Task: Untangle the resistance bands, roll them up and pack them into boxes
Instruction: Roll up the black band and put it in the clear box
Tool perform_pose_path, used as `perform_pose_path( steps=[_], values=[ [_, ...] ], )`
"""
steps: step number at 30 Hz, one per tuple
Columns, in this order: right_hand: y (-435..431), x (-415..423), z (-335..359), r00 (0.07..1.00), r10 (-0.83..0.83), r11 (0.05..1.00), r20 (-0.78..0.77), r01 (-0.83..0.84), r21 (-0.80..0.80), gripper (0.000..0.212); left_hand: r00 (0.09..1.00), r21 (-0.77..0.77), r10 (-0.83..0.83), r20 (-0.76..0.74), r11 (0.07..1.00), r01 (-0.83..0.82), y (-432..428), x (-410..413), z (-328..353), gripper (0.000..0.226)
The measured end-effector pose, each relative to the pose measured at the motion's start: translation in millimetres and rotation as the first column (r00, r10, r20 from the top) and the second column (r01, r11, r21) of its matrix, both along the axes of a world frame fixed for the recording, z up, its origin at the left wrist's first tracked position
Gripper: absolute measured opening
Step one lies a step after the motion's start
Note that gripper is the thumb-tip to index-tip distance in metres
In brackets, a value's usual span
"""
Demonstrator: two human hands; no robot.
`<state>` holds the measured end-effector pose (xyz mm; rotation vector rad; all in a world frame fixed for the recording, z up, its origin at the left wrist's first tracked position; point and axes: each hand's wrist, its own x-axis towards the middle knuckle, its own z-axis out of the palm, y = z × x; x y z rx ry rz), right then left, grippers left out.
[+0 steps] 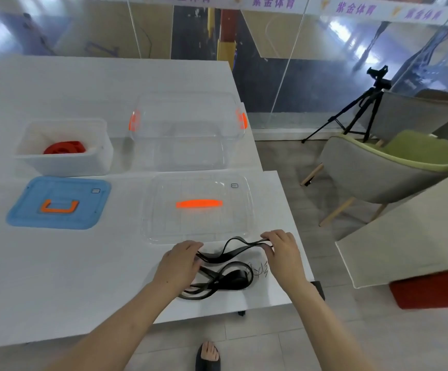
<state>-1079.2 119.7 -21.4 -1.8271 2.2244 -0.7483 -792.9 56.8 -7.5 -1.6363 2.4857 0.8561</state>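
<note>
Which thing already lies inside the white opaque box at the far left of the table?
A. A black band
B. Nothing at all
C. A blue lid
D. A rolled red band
D: a rolled red band sits in the white box, while the black band is held between the left hand and the right hand, and the blue lid lies on the table.

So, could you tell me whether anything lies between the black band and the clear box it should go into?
Yes: the clear lid with the orange handle lies flat on the table, directly between the black band held by both hands and the open clear box behind it. Nothing covers the box's opening.
</note>
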Motion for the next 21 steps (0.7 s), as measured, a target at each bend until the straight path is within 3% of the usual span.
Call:
perform_pose_path(
  steps=[6, 11, 16, 21],
  values=[
    [-17, 32, 71, 0.980, 0.196, 0.952, 0.012, -0.188, -0.242, 0.018, 0.936, -0.001, 0.116, -0.333, 0.992, -0.123, -12, -15, 68, 0.041],
    [-39, 58, 121, 0.935, 0.354, 0.870, -0.031, -0.342, -0.355, 0.014, 0.862, 0.049, 0.177, -0.475, 0.983, -0.175, -9, -18, 102, 0.029],
    [-50, 81, 156, 0.913, 0.407, 0.821, -0.021, -0.376, -0.431, 0.015, 0.822, -0.042, 0.214, -0.527, 0.960, -0.276, -6, -8, 131, 0.007],
    [-52, 102, 174, 0.901, 0.431, 0.805, 0.045, -0.362, -0.470, 0.016, 0.842, -0.147, 0.226, -0.490, 0.930, -0.336, -4, 7, 148, 0.009]
  ],
)
